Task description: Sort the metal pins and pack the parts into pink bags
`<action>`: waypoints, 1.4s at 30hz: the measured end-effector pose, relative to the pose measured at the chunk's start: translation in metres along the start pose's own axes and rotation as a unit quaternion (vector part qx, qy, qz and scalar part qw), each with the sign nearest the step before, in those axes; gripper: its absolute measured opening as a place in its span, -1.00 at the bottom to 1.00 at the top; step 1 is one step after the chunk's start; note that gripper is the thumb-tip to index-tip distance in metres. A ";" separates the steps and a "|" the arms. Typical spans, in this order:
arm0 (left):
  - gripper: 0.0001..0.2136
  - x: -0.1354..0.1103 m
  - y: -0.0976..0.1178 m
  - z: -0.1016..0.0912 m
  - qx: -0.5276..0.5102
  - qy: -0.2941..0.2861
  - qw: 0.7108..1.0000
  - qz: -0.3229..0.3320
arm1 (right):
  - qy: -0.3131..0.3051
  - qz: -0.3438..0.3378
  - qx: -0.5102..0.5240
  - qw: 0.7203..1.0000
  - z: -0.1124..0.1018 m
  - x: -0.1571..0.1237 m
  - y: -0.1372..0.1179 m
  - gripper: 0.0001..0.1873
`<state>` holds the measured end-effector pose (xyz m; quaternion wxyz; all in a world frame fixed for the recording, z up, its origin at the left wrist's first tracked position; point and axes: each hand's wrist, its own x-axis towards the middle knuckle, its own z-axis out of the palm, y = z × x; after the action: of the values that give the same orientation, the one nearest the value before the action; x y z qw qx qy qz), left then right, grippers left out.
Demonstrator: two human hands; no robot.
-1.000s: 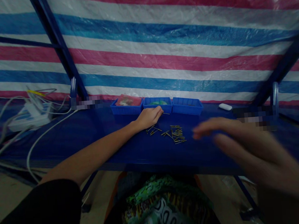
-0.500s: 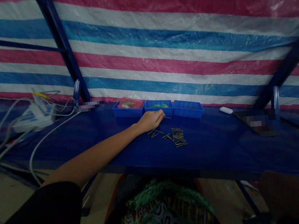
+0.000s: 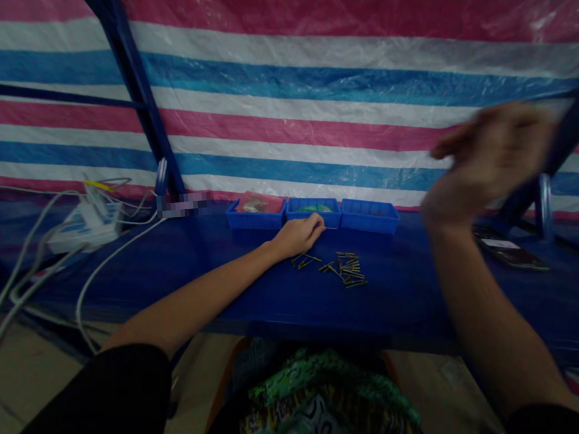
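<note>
The left hand (image 3: pixel 297 236) pinched a pin (image 3: pixel 330 228), one end jutting past its fingers (image 3: pixel 316 223); loose pins (image 3: pixel 350 267) lay nearer the person than those fingers. The right hand (image 3: pixel 493 157) hung raised, blurred; I couldn't tell its grip. It seemed a holding step, calling for a steady pinch.

Striped red, white and blue sheeting (image 3: pixel 308 75) fills twelve o'clock, with dark blue posts (image 3: pixel 143 101) slanting at ten and near three. A blue table (image 3: pixel 400 288) spans nine to three; pale floor (image 3: pixel 198 368) shows at seven. Light is dim.
</note>
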<state>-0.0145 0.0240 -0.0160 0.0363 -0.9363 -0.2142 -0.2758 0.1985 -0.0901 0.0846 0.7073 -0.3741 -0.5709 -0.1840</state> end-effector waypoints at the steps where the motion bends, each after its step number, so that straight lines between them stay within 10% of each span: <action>1: -0.79 0.000 0.000 0.000 0.004 0.001 1.000 -0.003 | -0.031 -0.004 -0.037 0.999 0.011 -0.010 0.004 -0.70; 5: -0.78 0.000 0.000 0.002 0.016 0.015 1.000 -0.018 | -0.372 -0.060 -0.181 0.908 0.050 -0.064 0.022 -0.85; 7: -0.77 0.001 0.000 0.002 0.025 0.025 0.999 -0.028 | -0.446 -0.078 -0.202 0.868 0.059 -0.081 0.025 -0.83; 25: -0.79 0.009 0.002 0.003 -0.097 0.136 0.970 -0.176 | -0.428 -0.020 -0.226 0.875 0.061 -0.089 0.012 -0.83; 42: -0.74 0.006 0.009 -0.009 0.048 0.071 0.990 -0.115 | -0.422 0.007 -0.199 0.884 0.063 -0.090 0.023 -0.76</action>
<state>-0.0110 0.0159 -0.0047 0.0641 -0.8808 -0.3300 -0.3335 0.1470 -0.0433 -0.0039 0.3116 -0.5532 -0.7642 -0.1134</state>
